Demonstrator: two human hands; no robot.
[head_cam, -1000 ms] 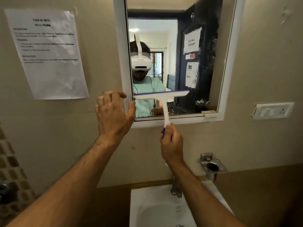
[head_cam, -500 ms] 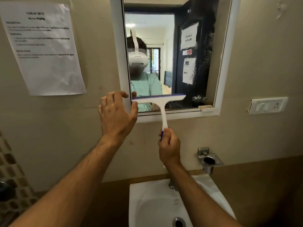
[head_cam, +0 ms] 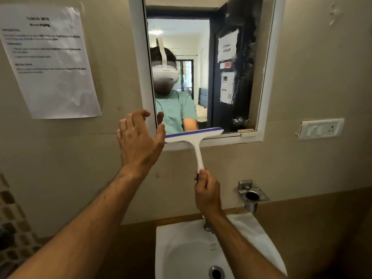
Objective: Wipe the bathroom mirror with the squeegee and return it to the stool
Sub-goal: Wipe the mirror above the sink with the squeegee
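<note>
At mirror (head_cam: 209,67) bottom edge: squeegee (head_cam: 194,135) lower; right hand (head_cam: 207,193) grasping handle, left hand (head_cam: 138,142) released.

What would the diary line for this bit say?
right hand: holds squeegee handle | blade: bottom edge of mirror | left hand: open by frame | sink: below

My right hand (head_cam: 207,195) holds the squeegee (head_cam: 193,136) by its handle. Its blade sits at the bottom of the mirror (head_cam: 231,77). My left hand (head_cam: 138,141) is spread beside it.
</note>
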